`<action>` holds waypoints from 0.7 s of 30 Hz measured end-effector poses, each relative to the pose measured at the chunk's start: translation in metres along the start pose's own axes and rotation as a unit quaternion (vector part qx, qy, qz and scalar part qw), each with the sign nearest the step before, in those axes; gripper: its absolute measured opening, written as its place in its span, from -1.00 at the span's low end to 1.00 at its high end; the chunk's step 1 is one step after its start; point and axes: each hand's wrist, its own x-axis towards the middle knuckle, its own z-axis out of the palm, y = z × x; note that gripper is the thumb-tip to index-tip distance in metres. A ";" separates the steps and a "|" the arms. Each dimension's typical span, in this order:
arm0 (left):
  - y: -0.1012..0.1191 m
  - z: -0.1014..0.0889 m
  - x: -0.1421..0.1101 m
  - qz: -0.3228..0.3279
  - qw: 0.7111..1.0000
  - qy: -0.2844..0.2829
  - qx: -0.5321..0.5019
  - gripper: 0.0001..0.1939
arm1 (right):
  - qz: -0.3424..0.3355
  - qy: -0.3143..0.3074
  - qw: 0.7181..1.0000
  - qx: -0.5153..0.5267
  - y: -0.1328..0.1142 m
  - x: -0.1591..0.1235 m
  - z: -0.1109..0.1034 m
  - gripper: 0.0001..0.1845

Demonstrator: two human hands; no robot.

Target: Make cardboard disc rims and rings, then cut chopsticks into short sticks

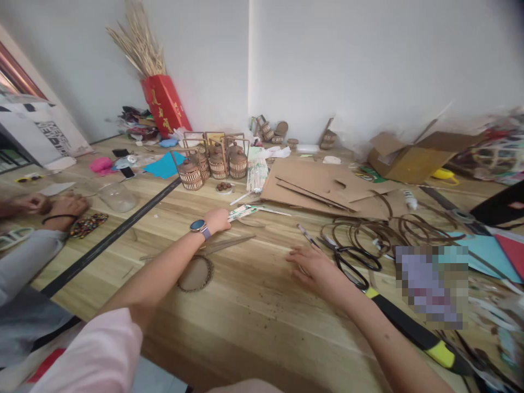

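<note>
My left hand [216, 220], with a watch at the wrist, is closed round one end of some narrow green-and-white printed packets [242, 212] on the table. My right hand [310, 266] hovers over or rests on the wood, fingers apart and holding nothing. Just beyond it lie a pen [306, 233] and black-handled scissors [355, 262]. Below my left forearm is a round disc with a braided rim [195, 274], near flat brown strips [229, 244]. Several small lidded bamboo baskets with tall handles [219, 162] stand behind my left hand, beside a small dish of brown balls [224, 188].
Cardboard sheets [311, 183] with dark strips lie at the back centre. Coiled brown strips [368, 232] and a black-and-yellow tool handle [409, 322] occupy the right. Another person's hands [67, 210] rest at the left, near a glass jar [117, 197]. An opened box [417, 158] stands at the back right.
</note>
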 end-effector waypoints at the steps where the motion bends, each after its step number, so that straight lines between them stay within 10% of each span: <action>1: -0.002 -0.001 0.002 -0.003 1.000 -0.004 0.000 -0.64 | -0.005 -0.005 1.000 0.005 -0.003 0.002 0.000 -0.72; 14: -0.023 -0.010 -0.006 -0.005 0.998 -0.051 0.023 -0.64 | -0.026 -0.078 0.995 0.049 -0.037 0.001 -0.002 -0.73; 21: -0.049 -0.050 -0.028 0.008 0.991 -0.133 0.029 -0.64 | -0.036 -0.104 0.990 0.086 -0.053 -0.016 -0.014 -0.74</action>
